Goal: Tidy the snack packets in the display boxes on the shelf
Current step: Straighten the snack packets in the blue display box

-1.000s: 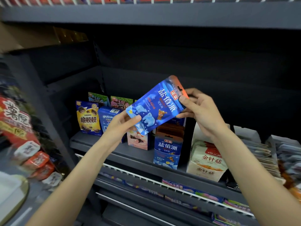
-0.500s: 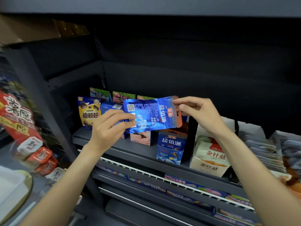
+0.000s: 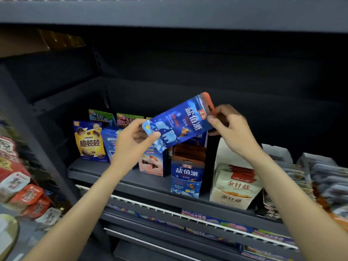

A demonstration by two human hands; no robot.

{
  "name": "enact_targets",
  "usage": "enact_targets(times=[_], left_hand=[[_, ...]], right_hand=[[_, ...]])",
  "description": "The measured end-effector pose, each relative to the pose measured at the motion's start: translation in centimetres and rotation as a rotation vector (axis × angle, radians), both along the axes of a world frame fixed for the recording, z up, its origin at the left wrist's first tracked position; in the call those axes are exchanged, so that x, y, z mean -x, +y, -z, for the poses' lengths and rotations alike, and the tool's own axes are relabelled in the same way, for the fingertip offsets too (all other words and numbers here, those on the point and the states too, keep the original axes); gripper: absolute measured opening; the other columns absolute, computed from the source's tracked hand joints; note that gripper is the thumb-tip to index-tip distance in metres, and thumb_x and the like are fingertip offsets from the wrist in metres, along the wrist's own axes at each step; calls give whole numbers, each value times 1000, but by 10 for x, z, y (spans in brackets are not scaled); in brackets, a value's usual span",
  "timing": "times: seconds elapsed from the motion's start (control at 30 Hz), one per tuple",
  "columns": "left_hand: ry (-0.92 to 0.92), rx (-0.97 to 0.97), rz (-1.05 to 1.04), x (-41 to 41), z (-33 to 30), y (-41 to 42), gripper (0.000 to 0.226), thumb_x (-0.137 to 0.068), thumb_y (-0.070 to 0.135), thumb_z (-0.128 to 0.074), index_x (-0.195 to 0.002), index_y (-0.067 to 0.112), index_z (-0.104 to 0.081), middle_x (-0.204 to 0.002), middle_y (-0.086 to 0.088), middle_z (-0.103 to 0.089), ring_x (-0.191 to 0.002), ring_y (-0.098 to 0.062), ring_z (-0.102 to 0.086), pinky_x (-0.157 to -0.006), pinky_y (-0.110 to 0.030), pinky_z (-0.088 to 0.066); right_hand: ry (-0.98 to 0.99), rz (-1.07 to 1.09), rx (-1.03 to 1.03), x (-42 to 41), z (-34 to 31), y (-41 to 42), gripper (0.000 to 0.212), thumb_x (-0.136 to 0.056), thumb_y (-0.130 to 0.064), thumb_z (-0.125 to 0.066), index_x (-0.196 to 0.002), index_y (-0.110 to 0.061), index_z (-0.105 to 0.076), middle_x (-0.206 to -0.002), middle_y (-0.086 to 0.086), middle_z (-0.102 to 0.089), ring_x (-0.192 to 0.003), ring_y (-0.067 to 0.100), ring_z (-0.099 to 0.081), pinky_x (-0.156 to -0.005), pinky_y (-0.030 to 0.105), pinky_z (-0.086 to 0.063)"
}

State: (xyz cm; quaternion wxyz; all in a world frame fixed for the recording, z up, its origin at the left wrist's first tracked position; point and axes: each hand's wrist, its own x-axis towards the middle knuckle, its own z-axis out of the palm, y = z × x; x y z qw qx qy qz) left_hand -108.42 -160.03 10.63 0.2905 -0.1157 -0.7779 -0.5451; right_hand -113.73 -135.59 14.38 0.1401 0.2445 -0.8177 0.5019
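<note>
Above shelf (image 3: pixel 116 176), both hands' grips pinch blue packet (image 3: pixel 178 122).

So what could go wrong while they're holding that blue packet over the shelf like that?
The blue packet is held tilted, pinched only at its ends by the left hand and right hand; it might slip. The matching blue display box below looks packed, so pushing it in could crumple the packets there. A forearm might also nudge the white box beside it.
</note>
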Motion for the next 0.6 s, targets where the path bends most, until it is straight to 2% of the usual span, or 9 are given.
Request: enact_targets(times=[0.1,0.17,0.2,0.27,0.37,0.47,0.53,0.6], left_hand=[[-189,-95,118,13,-9,16,11,-85,13,-67,-90,22,-64,-85,10,-70,-75,-4,-68,-60,-18,-52],[-267,-131,143,24,-12,19,4,-89,18,-63,-89,21,-65,-80,10,-71,-74,-6,-69,-61,-18,-53],[-286,-104,134,30,-12,18,5,-91,22,-60,-91,22,-65,-81,12,-72,-77,-6,-69,-65,-18,-54],[-258,100,83,39,-9,14,12,-92,31,-57,-100,26,-65,-94,15,-70,-89,-2,-67,-79,-19,-53],[-217,488,169,42,-2,14,36,-92,46,-51,-122,27,-59,-117,14,-63,-108,5,-56,-95,-21,-46],[-253,873,264,40,8,19,64,-86,71,-34,-136,33,-48,-136,10,-52,-123,-6,-48,-101,-30,-42],[-267,961,294,39,13,21,70,-84,74,-27,-140,34,-42,-142,11,-46,-127,-8,-45,-102,-33,-41],[-251,976,300,36,17,21,67,-86,69,-30,-143,34,-38,-145,13,-42,-129,-6,-42,-102,-28,-40]], right_hand=[[-168,23,223,8,-3,0,17,-100,-15,-46,-85,-22,-48,-94,4,-61,-76,11,-69,-58,31,-59],[-209,33,365,13,-6,4,16,-99,-9,-47,-87,-19,-50,-91,3,-63,-71,11,-69,-56,25,-58],[-207,40,412,15,-8,7,16,-99,-8,-48,-87,-19,-50,-91,3,-63,-73,10,-69,-56,23,-57],[-152,62,425,20,-11,16,18,-98,-7,-48,-87,-20,-49,-91,-1,-62,-78,6,-67,-58,20,-56],[-43,124,285,26,-14,23,18,-99,-9,-47,-88,-23,-46,-95,-1,-61,-83,4,-66,-61,22,-58],[14,202,71,35,-12,25,7,-100,-12,-47,-94,-16,-47,-104,9,-62,-87,15,-66,-64,30,-60],[6,213,-59,41,-9,23,2,-100,-15,-47,-98,-16,-46,-107,13,-63,-85,22,-69,-64,37,-60],[-17,204,-182,45,-5,19,1,-100,-17,-47,-100,-17,-45,-110,15,-64,-79,23,-71,-65,42,-59]])
